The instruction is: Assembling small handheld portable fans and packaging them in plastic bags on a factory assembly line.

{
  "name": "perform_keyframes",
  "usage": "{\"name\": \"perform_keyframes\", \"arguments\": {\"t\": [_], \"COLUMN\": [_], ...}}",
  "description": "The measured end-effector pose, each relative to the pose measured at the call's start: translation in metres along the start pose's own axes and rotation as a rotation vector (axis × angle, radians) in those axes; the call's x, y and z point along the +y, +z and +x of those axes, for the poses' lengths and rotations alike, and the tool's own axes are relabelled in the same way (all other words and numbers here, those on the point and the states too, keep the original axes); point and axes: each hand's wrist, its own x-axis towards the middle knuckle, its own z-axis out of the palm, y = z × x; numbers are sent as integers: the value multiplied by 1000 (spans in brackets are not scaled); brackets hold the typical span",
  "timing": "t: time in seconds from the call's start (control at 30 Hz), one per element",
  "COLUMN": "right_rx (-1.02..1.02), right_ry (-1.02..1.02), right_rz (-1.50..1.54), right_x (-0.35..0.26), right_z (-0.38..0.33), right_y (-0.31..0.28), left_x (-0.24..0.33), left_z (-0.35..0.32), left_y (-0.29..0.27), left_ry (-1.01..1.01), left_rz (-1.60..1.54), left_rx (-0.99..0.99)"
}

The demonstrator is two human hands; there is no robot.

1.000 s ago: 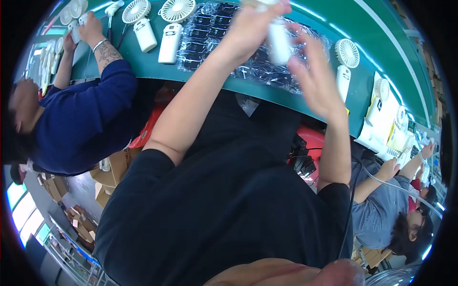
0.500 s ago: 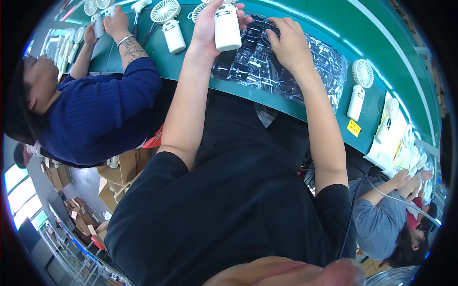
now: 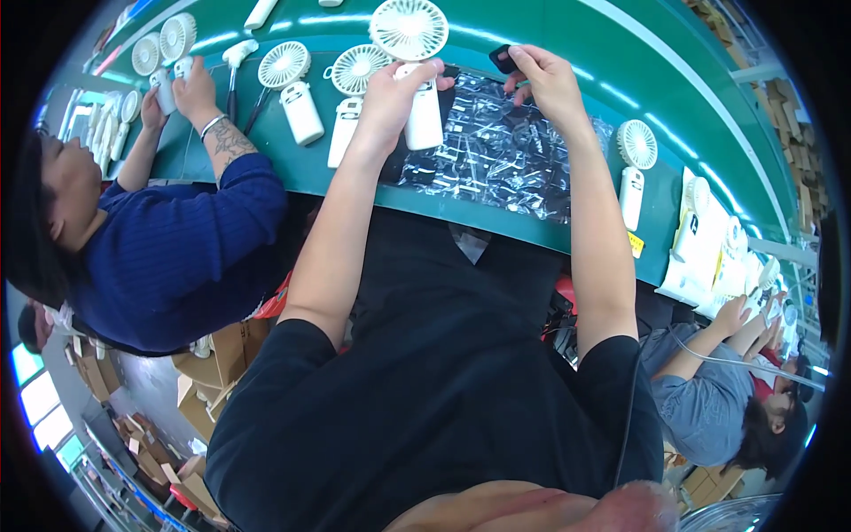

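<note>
My left hand point(image 3: 387, 102) is wrapped round the white handle of a handheld fan point(image 3: 424, 120), whose round grille points away from me. Over the far edge of a clear plastic bag, my right hand point(image 3: 550, 82) pinches a small black piece point(image 3: 503, 59) between thumb and fingers; its exact kind cannot be made out. The bag point(image 3: 505, 155) lies flat on the green table, filled with many dark pieces. Close to my left wrist lies another white fan point(image 3: 346, 124), partly covered by my hand and arm.
A white fan point(image 3: 300, 113) lies further left and another point(image 3: 632, 177) right of the bag, by a yellow label point(image 3: 636, 245). A co-worker in blue point(image 3: 177, 248) handles fans at left; a person in grey point(image 3: 705, 399) works at right beside more fans.
My left hand has turned the fan and brought it nearer the bag. My right hand has lifted off the bag, now with a small black piece in its fingers. The view has shifted slightly.
</note>
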Motion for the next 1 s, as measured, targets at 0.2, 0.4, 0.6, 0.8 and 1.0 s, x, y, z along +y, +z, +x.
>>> {"name": "perform_keyframes", "arguments": {"t": [0.2,0.4,0.6,0.8,1.0], "right_rx": [-108,347,555,439,401], "right_ry": [-6,-105,-148,-134,-167], "right_rz": [-55,478,534,369,383], "right_x": [-44,-13,-12,-44,-41], "right_z": [-61,-114,-140,-176,-181], "right_y": [-14,-14,-24,-48,-31], "left_x": [12,-20,-31,-31,-25], "left_z": [-27,-42,-53,-56,-75], "left_y": [53,112,133,142,155], "left_ry": [103,100,-40,-175,-28], "left_rz": [116,-281,-192,-290,-307], "left_rx": [-187,7,-277,-373,-290]}}
